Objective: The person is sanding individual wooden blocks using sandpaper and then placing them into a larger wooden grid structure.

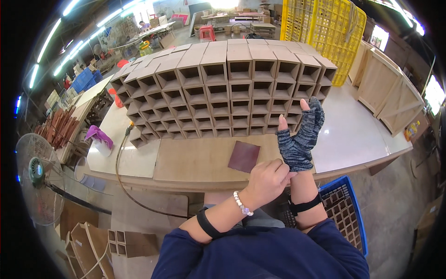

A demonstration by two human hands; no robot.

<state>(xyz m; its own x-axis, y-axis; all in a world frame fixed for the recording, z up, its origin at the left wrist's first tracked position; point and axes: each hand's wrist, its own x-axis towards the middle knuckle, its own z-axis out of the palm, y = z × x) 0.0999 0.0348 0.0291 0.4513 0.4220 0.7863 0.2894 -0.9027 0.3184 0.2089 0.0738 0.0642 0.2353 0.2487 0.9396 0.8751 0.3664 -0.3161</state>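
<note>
My left hand (267, 182), bare and with a beaded bracelet (241, 204) at its wrist, pinches the cuff of a glove at my right wrist. That grey-and-black knit glove (297, 153) covers most of my right hand (307, 122), with two bare fingertips showing. The fingers of the right hand are stretched up and apart, holding nothing. Just left of the glove, a dark reddish-brown square sheet (244, 156) lies flat on the wooden board (195, 160). Behind it stands a wide stack of brown open-ended square boxes (216, 70), several rows high.
A hose (119, 156) hangs over the table's front edge at left, beside a purple cloth (98, 134). A standing fan (39, 174) is far left. The blue crate (355, 209) holds more boxes by my right side. Yellow crates (341, 39) rise behind the stack.
</note>
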